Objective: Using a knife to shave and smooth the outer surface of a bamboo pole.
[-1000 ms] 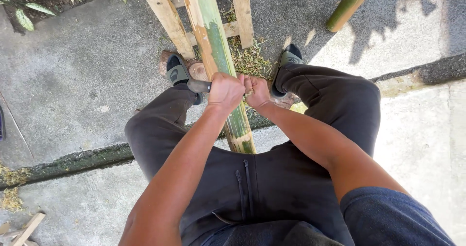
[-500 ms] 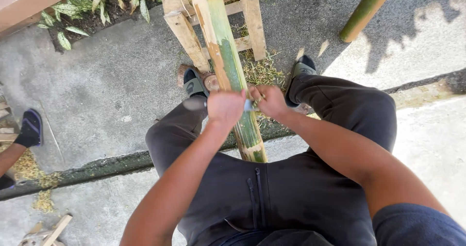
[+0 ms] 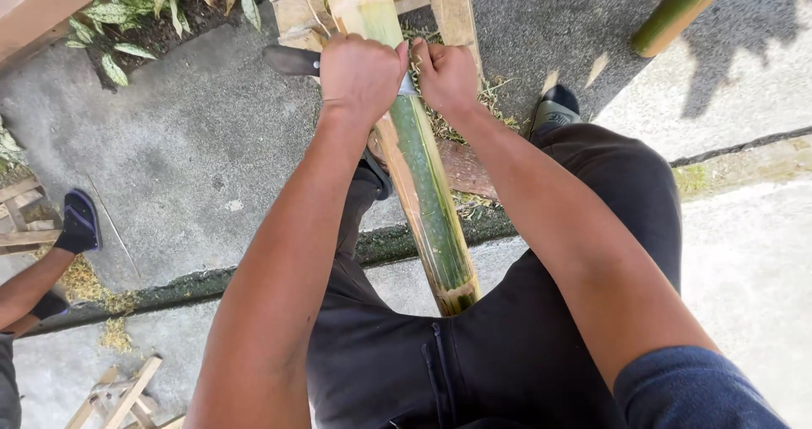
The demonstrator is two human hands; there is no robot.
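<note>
Left of the bamboo pole [image 3: 427,192], a co-worker's sandalled foot [image 3: 78,222] has come into view. The left hand [image 3: 359,74] is fisted on a blade [image 3: 292,59] laid across the pole; the right hand [image 3: 447,74] grips its other end. Both have advanced up the pole since a second ago, toward the wooden stand [image 3: 452,6]. Judged: scraping stroke under way.

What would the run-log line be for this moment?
left hand: gripping blade | right hand: gripping its other end | bamboo pole: under blade, on wooden stand, green skin partly scraped
</note>
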